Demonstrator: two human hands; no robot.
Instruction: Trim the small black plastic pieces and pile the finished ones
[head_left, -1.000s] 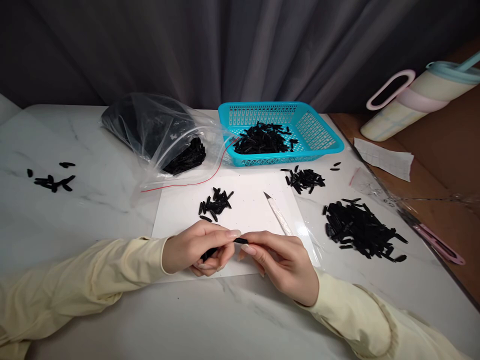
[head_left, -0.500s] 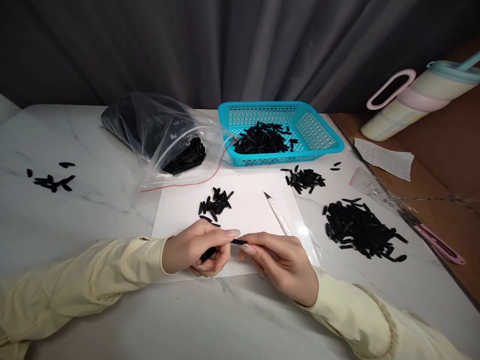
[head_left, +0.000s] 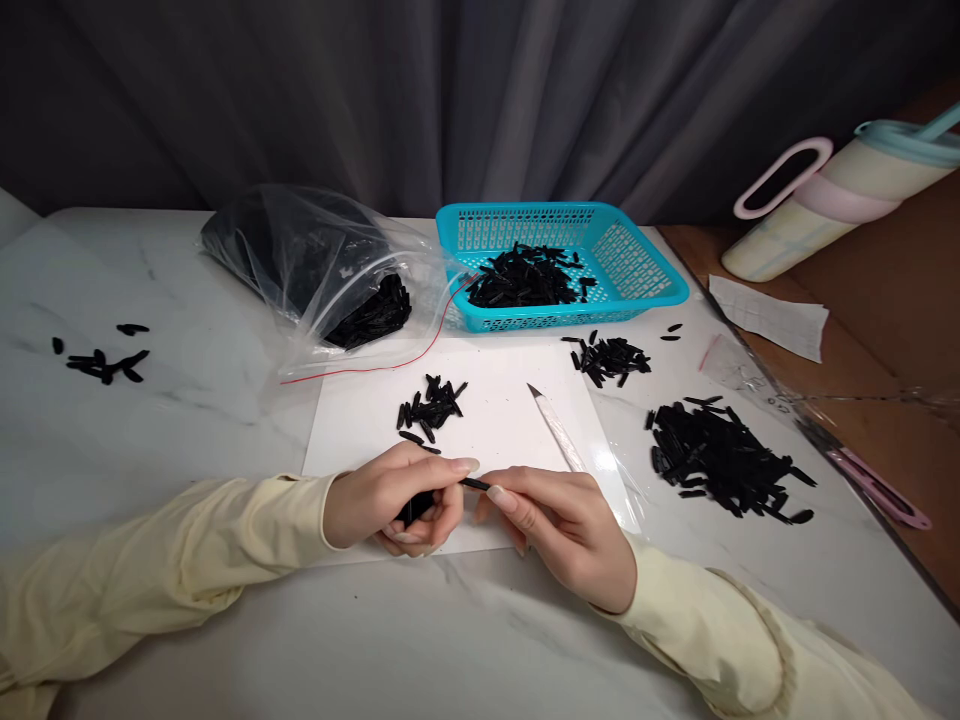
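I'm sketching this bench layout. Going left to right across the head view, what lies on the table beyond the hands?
Small scatter of black pieces → clear plastic bag → little pile on the white sheet → knife → big black pile → tumbler.

No text, label, brand, number or sign can be read anywhere on the table. The paper slip (head_left: 770, 316) at the right shows no legible print, the tumbler (head_left: 840, 200) bears no readable mark, and the white sheet (head_left: 495, 420) is blank.
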